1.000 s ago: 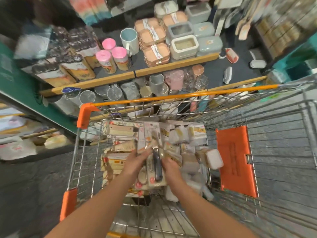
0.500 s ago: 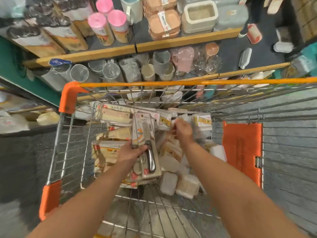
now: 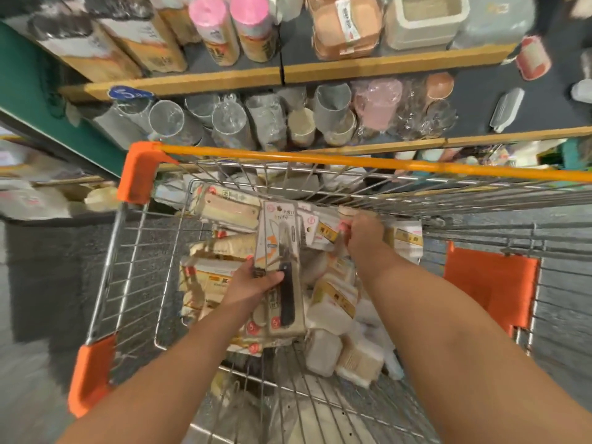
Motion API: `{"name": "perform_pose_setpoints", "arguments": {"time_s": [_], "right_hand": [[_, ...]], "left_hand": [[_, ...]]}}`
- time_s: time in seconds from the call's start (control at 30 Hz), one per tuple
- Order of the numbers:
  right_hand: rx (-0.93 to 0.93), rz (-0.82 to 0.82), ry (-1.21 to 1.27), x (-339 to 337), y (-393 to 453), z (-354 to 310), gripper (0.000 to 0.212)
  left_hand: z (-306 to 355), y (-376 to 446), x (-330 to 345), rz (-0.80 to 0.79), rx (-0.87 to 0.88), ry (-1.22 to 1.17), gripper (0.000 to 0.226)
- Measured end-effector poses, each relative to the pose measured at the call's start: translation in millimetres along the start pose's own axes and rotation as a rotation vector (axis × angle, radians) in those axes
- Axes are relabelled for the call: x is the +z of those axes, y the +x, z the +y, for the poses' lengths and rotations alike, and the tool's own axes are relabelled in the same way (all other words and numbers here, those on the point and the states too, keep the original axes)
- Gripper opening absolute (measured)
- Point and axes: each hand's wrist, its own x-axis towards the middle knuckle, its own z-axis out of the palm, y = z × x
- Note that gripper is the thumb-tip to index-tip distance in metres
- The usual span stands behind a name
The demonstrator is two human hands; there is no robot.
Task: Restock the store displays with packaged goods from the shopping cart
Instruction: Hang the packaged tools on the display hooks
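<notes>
Beyond the cart's far rim, the shelves (image 3: 352, 70) fill the top of the view: the upper board carries boxed jars, two pink-lidded tubs (image 3: 230, 24) and stacked peach and grey containers, and the lower board (image 3: 480, 141) holds clear glasses, grey mugs and a wrapped pink jug (image 3: 378, 102). The cart (image 3: 288, 160), a wire basket with an orange rim and orange corner guards, stands just in front of them, its folded orange seat flap (image 3: 490, 283) at the right side. Inside, toward the far left corner and along the left wall, lie packs of goods (image 3: 224, 209) in beige and yellow wrapping; white boxes and a clear box of small sticks sit nearer the middle and the near side.

Above that heap the left hand (image 3: 256, 283) holds a knife pack (image 3: 282, 267), thumb curled over its front and fingers behind it, near the card's middle. The pack stands roughly upright, the blade toward the far rim and the black handle toward the near side.

The right hand (image 3: 365, 235) reaches to the far side of the basket, close under the rim wires, fingers curled round a small yellow-labelled pack (image 3: 326, 232) among the others there; blur hides the exact grip.
</notes>
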Motion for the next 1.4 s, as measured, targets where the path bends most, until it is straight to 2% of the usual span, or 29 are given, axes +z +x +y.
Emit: {"name": "perform_pose_setpoints", "arguments": {"time_s": [0.13, 0.2, 0.27, 0.37, 0.43, 0.53, 0.73, 0.8, 0.9, 1.0, 1.1, 1.23, 1.4], "right_hand": [[0.015, 0.072, 0.224, -9, -27, 16, 0.025], [-0.049, 0.037, 0.226, -14, -35, 36, 0.014], [-0.059, 0.002, 0.148, -25, -52, 58, 0.005], [-0.087, -0.049, 0.016, -40, -84, 93, 0.004], [-0.104, -0.078, -0.02, -42, -119, 112, 0.009], [-0.226, -0.109, -0.117, -38, -165, 134, 0.016], [-0.398, -0.168, 0.037, -11, -278, 165, 0.02], [-0.454, -0.174, 0.076, 3, -311, 179, 0.021], [-0.53, -0.215, 0.066, 23, -353, 192, 0.021], [-0.576, -0.331, 0.058, 48, -396, 191, 0.015], [-0.659, -0.408, -0.001, 75, -431, 181, 0.02], [-0.764, -0.443, -0.118, 101, -464, 150, 0.023], [-0.895, -0.424, -0.222, 127, -485, 92, 0.023]], "left_hand": [[-3, -4, -6, -0.021, 0.021, 0.043, 0.034], [-4, -9, -9, -0.029, 0.037, 0.034, 0.03], [-3, -21, -13, -0.047, 0.065, 0.016, 0.029], [-4, -41, -26, -0.079, 0.082, -0.03, 0.029], [-6, -54, -42, -0.124, 0.104, -0.073, 0.032], [-7, -75, -69, -0.153, 0.183, -0.089, 0.033], [-9, -127, -148, -0.244, 0.384, -0.035, 0.02], [-8, -149, -185, -0.233, 0.438, -0.043, 0.024], [-3, -176, -245, -0.18, 0.51, -0.039, 0.041], [9, -201, -295, -0.124, 0.58, -0.059, 0.037], [30, -229, -329, -0.077, 0.666, -0.08, 0.034], [66, -251, -359, -0.064, 0.765, -0.129, 0.02], [125, -267, -377, -0.033, 0.864, -0.118, 0.029]]}}
